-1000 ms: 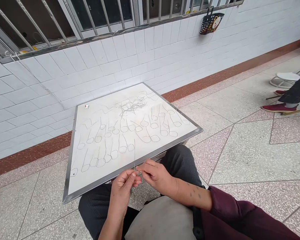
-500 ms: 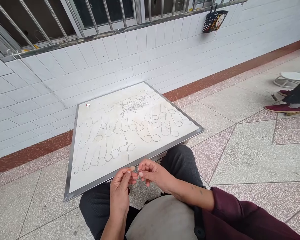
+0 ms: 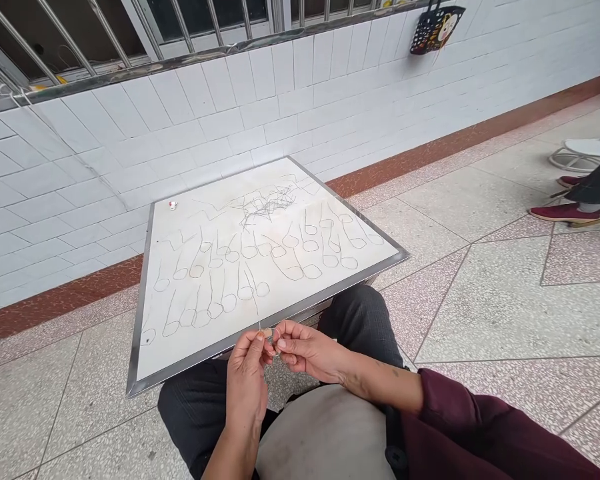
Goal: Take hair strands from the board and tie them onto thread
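Note:
Both hands meet just off the near edge of a white table [image 3: 180,360]. My left hand [image 3: 249,363] pinches a thin wire [image 3: 258,308] beside a small tan piece [image 3: 266,332]; the wire's long end points up over the table. With thumb and forefinger pressed together, my right hand [image 3: 300,347] holds the curved part of the same wire, close to the left fingertips. Several looped wires [image 3: 312,271] with long tails lie in rows on the tabletop, and behind them is a tangle of loose wires [image 3: 267,203].
A small white and red object [image 3: 173,205] lies at the table's far left corner. A tiled wall [image 3: 190,143] stands behind, with a dark basket [image 3: 433,30] hanging from the window ledge. At right are a person's red shoe [image 3: 565,213] and a white stool [image 3: 587,147].
My right hand has moved slightly closer to my left, and its fingers are more closed round the wire. The wire's curve shows less between the hands. The view has shifted slightly.

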`<action>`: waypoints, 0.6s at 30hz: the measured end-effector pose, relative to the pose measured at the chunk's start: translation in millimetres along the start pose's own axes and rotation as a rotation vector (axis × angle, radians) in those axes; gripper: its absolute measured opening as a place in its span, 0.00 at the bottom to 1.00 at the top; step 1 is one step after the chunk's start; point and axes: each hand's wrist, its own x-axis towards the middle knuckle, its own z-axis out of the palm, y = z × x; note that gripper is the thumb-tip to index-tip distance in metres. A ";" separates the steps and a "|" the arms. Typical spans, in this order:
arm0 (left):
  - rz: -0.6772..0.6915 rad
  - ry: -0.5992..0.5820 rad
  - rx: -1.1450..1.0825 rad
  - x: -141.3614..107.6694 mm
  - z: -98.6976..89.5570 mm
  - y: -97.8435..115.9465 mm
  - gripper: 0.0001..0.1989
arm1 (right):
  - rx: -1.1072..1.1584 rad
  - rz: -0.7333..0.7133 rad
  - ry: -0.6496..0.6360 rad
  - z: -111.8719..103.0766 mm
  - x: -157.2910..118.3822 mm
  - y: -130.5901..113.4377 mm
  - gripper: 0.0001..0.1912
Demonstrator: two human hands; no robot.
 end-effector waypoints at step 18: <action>0.015 0.082 0.099 3.0 4.7 -3.2 0.13 | -0.166 -0.141 0.024 -5.1 4.2 9.0 0.22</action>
